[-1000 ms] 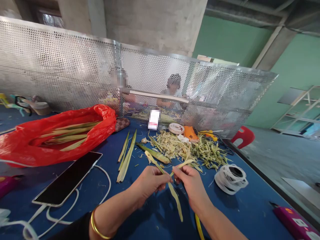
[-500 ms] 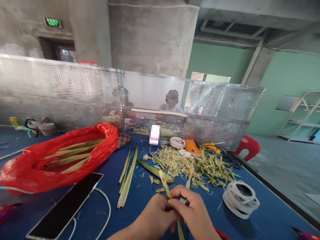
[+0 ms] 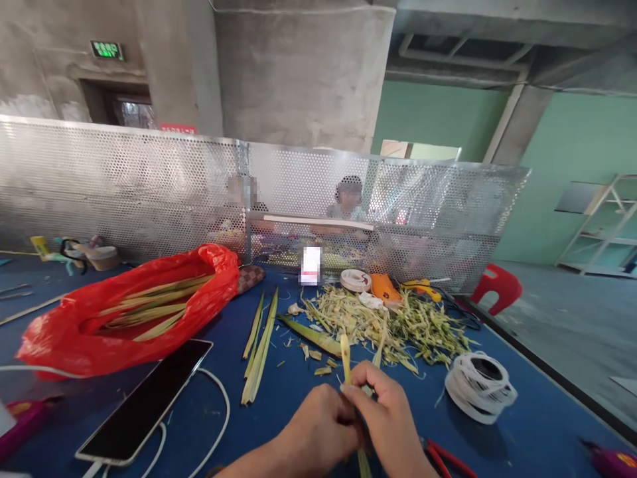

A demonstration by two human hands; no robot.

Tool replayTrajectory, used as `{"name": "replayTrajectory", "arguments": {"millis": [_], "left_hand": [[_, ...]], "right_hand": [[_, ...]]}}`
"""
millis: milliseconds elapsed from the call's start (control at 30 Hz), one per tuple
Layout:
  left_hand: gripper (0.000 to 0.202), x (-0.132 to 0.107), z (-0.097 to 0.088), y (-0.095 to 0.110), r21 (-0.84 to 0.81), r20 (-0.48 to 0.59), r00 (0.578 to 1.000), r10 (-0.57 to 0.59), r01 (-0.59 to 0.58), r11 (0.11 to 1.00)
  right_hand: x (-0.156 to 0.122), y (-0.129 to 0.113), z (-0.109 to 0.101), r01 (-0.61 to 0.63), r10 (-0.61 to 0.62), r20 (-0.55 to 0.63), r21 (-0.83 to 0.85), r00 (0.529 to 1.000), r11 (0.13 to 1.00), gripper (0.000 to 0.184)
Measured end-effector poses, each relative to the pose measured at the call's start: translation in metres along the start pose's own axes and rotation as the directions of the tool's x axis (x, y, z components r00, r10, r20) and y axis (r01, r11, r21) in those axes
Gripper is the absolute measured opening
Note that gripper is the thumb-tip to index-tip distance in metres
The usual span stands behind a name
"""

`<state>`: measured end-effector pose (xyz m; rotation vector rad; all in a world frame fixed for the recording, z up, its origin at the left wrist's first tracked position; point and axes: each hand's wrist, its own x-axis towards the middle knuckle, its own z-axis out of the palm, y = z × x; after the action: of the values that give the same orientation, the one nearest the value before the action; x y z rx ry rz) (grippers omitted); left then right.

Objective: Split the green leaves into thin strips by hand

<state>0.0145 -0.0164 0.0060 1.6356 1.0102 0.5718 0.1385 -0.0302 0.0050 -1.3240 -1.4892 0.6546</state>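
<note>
A pale leaf strip (image 3: 346, 354) is pinched by the left hand (image 3: 321, 423) and the right hand (image 3: 388, 410), held together above the near tabletop (image 3: 271, 428), nearer than the leaf shreds (image 3: 343, 313). Hand-shaping is apparently under way; for the next move, a steady pinch seems to be called for.

The left hand (image 3: 324, 417) and right hand (image 3: 391, 417) are held close together; the left is curled, its forearm (image 3: 259, 461) slanted from below, and on the right 1 thumb (image 3: 357, 397) is pressed toward 1 bent forefinger (image 3: 372, 373).
</note>
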Motion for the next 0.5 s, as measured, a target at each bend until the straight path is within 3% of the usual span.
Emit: {"name": "replayTrajectory", "arguments": {"millis": [100,200,300,433,500], "left_hand": [[0.02,0.003,-0.002,0.004,-0.159,-0.005,0.995,-0.102,0.1,0.982],[0.041,0.004,-0.011,0.008,-0.42,-0.006,0.99,-0.144,0.128,0.898],[0.047,0.003,-0.024,0.012,-0.596,-0.076,0.986,-0.146,0.072,0.8],[0.039,0.003,-0.031,0.013,-0.657,-0.159,0.968,-0.193,0.042,0.753],[0.034,0.004,-0.03,0.011,-0.651,-0.193,0.962,-0.195,0.024,0.759]], "right_hand": [[0.006,-0.003,-0.008,0.003,-0.002,0.004,-0.016,1.0,1.0,0.019],[0.012,-0.001,-0.022,0.093,-0.097,-0.213,-0.031,0.972,0.995,0.025],[0.015,0.002,-0.03,0.052,-0.047,-0.325,0.004,0.944,0.999,0.028],[0.014,0.002,-0.026,0.0,-0.001,-0.074,-0.015,0.997,1.0,0.034],[0.012,0.001,-0.021,-0.01,0.015,0.074,-0.068,0.997,0.998,0.034]]}}
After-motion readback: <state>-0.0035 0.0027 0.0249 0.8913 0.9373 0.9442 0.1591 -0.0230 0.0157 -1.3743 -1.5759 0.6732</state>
